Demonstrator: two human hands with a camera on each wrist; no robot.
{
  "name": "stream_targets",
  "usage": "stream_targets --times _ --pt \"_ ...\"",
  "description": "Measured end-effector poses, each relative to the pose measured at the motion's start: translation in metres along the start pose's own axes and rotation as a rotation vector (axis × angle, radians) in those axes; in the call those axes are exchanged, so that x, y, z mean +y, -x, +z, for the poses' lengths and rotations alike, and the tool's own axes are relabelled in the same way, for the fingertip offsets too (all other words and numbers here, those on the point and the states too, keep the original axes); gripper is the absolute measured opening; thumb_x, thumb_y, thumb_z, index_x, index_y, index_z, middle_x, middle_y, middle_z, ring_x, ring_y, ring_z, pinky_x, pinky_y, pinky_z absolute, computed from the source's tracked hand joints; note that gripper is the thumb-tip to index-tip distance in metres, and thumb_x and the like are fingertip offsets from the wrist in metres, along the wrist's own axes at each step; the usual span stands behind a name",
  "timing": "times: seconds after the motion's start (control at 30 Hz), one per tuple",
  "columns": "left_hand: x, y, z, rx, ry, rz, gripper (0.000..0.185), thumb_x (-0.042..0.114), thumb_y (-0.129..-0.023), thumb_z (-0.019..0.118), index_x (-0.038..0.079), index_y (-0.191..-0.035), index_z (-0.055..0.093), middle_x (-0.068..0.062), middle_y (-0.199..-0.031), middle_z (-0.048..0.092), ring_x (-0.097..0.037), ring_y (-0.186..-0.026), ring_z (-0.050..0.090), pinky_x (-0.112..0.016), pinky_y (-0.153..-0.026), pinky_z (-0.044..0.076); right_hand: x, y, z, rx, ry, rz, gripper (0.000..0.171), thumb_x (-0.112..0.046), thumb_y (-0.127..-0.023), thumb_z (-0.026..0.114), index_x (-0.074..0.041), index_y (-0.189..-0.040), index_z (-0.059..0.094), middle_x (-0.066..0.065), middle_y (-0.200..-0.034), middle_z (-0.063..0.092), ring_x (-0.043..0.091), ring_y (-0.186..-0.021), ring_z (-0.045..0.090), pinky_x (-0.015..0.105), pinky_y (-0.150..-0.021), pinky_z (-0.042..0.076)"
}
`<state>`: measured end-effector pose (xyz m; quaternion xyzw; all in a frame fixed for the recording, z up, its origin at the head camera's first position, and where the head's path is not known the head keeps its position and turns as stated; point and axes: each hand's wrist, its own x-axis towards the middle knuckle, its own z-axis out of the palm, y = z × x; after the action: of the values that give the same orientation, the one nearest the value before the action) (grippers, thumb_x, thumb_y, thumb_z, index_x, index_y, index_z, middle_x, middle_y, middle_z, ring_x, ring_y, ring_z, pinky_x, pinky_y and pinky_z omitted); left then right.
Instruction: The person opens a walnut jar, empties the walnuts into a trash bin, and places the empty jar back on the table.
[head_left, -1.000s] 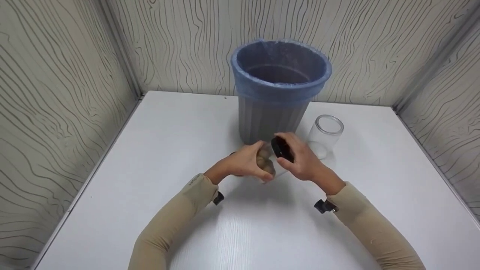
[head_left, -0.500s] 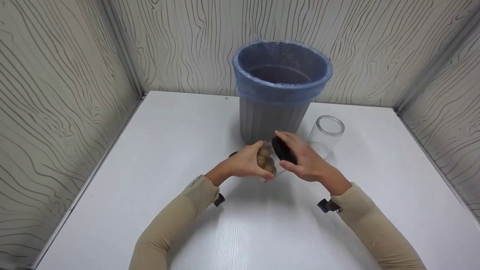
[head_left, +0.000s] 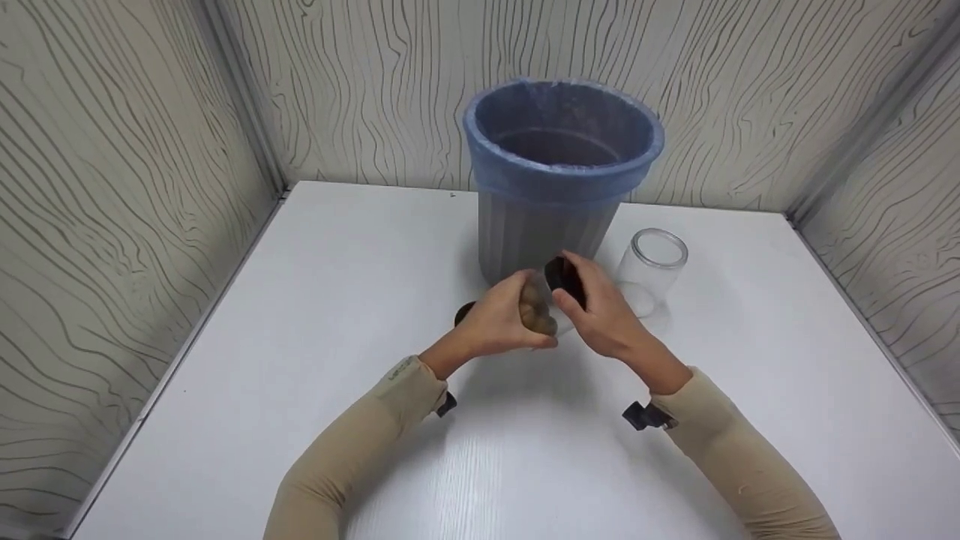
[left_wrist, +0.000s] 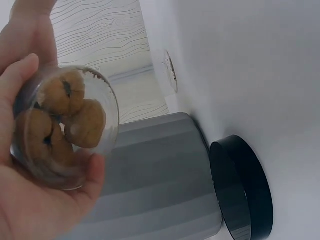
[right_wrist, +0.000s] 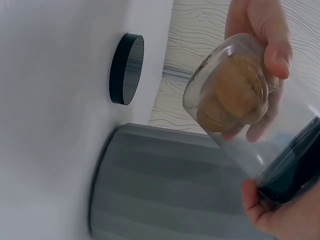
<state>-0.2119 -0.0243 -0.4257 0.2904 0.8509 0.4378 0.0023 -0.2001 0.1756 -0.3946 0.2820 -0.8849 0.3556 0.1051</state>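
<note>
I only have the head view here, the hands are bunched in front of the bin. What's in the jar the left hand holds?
Observer: The left wrist view shows walnuts inside the clear jar that the left hand holds.
Operator: Is its lid still on?
Observer: In the right wrist view the right hand grips a black lid at the jar's mouth; whether it is screwed on I cannot tell.
Operator: What's the dark thing behind the left wrist?
Observer: A second black lid, lying loose on the table beside the grey bin.
</note>
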Motion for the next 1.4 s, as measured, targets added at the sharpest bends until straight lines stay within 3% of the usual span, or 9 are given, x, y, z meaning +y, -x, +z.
stream_targets --times 0.17,0.47,0.73,0.93,1.1,1.4 --pt "0.000 0.000 -0.001 -0.016 0.053 0.056 0.092 0.039 -0.067 0.084 0.010 -0.140 0.036 0.004 -0.114 0.053 -0.008 -0.097 0.054 -0.025 -0.086 0.046 0.003 0.000 0.000 0.002 0.020 -0.030 0.065 -0.038 -0.094 0.053 0.001 -0.143 0.034 0.020 -0.132 0.043 0.029 -0.110 0.046 0.046 -0.089 0.041" --pt "-0.001 0.002 -0.005 -0.078 0.099 0.038 0.093 0.042 -0.066 0.084 0.011 -0.140 0.036 0.003 -0.118 0.052 -0.009 -0.098 0.054 -0.025 -0.083 0.047 0.010 0.000 0.001 0.035 0.072 -0.210 0.065 -0.040 -0.092 0.054 0.005 -0.137 0.040 0.021 -0.123 0.047 0.027 -0.100 0.047 0.043 -0.078 0.044" --pt "0.001 0.002 -0.010 -0.105 0.104 0.052 0.095 0.042 -0.066 0.084 0.011 -0.140 0.035 0.004 -0.115 0.053 -0.011 -0.095 0.054 -0.025 -0.079 0.048 0.014 -0.003 -0.003 0.049 0.120 -0.335 0.073 -0.052 -0.092 0.050 0.004 -0.137 0.040 0.020 -0.128 0.047 0.029 -0.106 0.047 0.047 -0.082 0.044" --pt "0.001 0.001 -0.010 -0.129 0.094 0.048 0.097 0.045 -0.067 0.083 0.010 -0.142 0.034 0.001 -0.123 0.052 -0.010 -0.103 0.053 -0.028 -0.086 0.047 0.017 -0.003 -0.004 0.046 0.112 -0.384 0.080 -0.061 -0.091 0.043 0.004 -0.137 0.040 0.021 -0.128 0.046 0.030 -0.108 0.047 0.048 -0.082 0.044" --pt "0.000 0.001 -0.010 -0.152 0.075 0.043 0.098 0.047 -0.067 0.082 0.012 -0.144 0.031 0.001 -0.134 0.046 -0.010 -0.114 0.048 -0.032 -0.094 0.043 0.021 -0.003 -0.004 0.039 0.103 -0.423 0.079 -0.062 -0.091 0.040 0.000 -0.140 0.038 0.020 -0.128 0.045 0.031 -0.110 0.047 0.047 -0.084 0.043" --pt "0.001 -0.001 -0.008 -0.168 0.067 0.033 0.098 0.047 -0.066 0.083 0.013 -0.143 0.033 0.002 -0.135 0.046 -0.009 -0.117 0.047 -0.032 -0.095 0.043 0.029 -0.003 -0.006 0.035 0.083 -0.481 0.081 -0.063 -0.091 0.041 0.003 -0.138 0.039 0.020 -0.130 0.045 0.031 -0.112 0.046 0.046 -0.085 0.043"
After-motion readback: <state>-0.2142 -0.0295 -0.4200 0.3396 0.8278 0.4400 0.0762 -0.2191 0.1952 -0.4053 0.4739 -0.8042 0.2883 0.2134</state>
